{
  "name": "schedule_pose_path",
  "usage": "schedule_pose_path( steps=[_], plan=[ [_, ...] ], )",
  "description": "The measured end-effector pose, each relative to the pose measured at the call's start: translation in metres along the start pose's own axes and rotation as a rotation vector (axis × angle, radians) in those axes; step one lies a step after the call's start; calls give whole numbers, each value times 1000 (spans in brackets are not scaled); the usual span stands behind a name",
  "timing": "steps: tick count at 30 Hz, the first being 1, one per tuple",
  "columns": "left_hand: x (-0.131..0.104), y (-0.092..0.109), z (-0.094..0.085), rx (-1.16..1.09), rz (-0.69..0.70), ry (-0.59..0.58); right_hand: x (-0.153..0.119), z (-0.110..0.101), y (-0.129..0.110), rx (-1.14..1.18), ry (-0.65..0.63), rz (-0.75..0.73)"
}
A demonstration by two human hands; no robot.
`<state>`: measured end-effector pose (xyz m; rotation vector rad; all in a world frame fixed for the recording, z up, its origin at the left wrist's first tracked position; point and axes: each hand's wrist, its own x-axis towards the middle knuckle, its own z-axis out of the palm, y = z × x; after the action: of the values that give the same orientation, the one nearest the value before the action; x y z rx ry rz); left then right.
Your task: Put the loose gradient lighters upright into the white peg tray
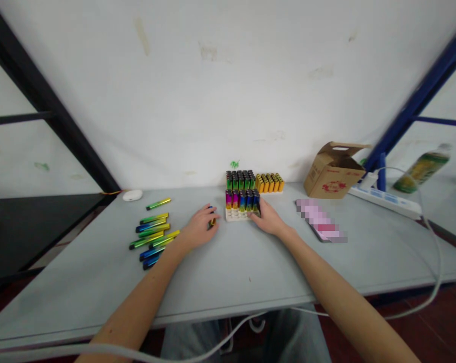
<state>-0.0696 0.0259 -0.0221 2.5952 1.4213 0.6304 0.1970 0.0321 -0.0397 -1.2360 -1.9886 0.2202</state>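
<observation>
While the fingers of my left hand [203, 227] are closed around a small, shiny, dark-and-gold tube [211, 220], my right hand [268, 220] sits at the right end of a white, perforated tray [236, 217], thumb near and fingers far, perhaps to steady it. I cannot tell whether that hand pinches the tray or only rests there. Purple-and-yellow and blue cylinders [243, 199] stand upright in the tray's far part, probably held so by its holes; its near holes show bare, within easy reach. Beyond, by the wall, stand tight blocks of green-and-black cylinders [241, 180] and, to the right, yellow cylinders [269, 183], seemingly kept sorted by colour. Left of my left hand, glossy green, yellow and blue tubes [154, 232] lie loosely, apparently kept handy to that side.
</observation>
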Motion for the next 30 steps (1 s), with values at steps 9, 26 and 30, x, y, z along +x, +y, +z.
schedule_pose_path(
  steps=[9, 26, 30],
  plan=[
    [1, 14, -7, 150, -250, 227, 0, 0, 0, -7, -8, -2],
    [1, 13, -14, -3, -415, 188, 0, -3, -4, -3, -53, 38],
    [5, 11, -16, -82, -273, 367, 1, -4, -6, -5, -83, 57]
  ],
)
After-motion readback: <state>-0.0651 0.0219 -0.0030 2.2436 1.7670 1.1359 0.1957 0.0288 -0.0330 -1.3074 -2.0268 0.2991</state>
